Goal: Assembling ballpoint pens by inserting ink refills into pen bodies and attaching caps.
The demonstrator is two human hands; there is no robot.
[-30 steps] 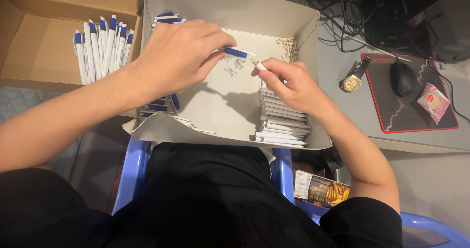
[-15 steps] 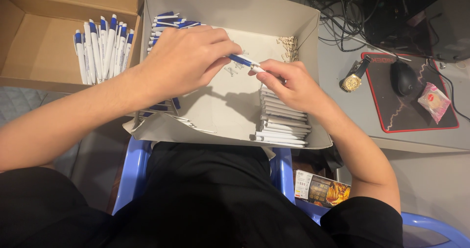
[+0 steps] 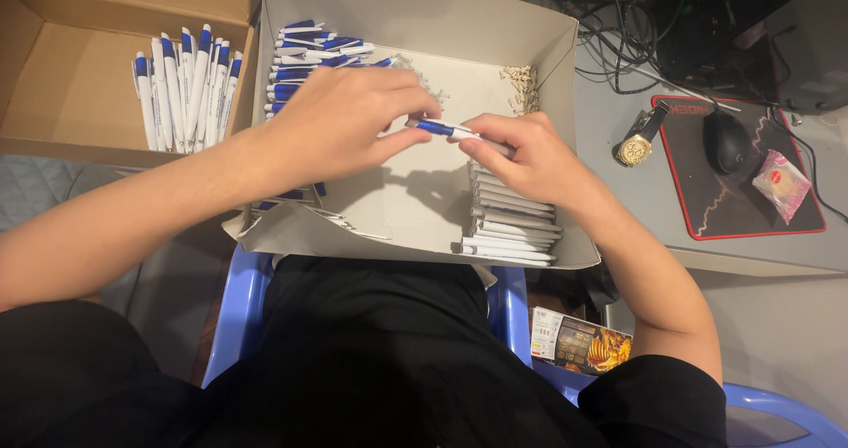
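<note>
Both hands meet over a grey cardboard box (image 3: 539,37) on my lap. My left hand (image 3: 340,121) pinches the blue end of a blue-and-white pen (image 3: 450,131). My right hand (image 3: 521,152) grips the pen's white end. Under the right hand lies a stack of white pen barrels (image 3: 512,223). Blue-and-white pen parts (image 3: 309,50) are piled at the box's far left, partly hidden by my left hand. Small springs (image 3: 523,84) lie in the far right corner.
A brown cardboard box (image 3: 62,77) at the left holds several finished pens (image 3: 185,81). On the desk at the right sit a gold wristwatch (image 3: 638,143), a black mouse (image 3: 726,140) on a red-edged mouse pad (image 3: 751,214), a pink wrapped snack (image 3: 781,183) and tangled cables (image 3: 636,15).
The two hands have drawn closer together, both now gripping the one pen. My left hand slid slightly toward me, uncovering more of the pen parts at the far left.
</note>
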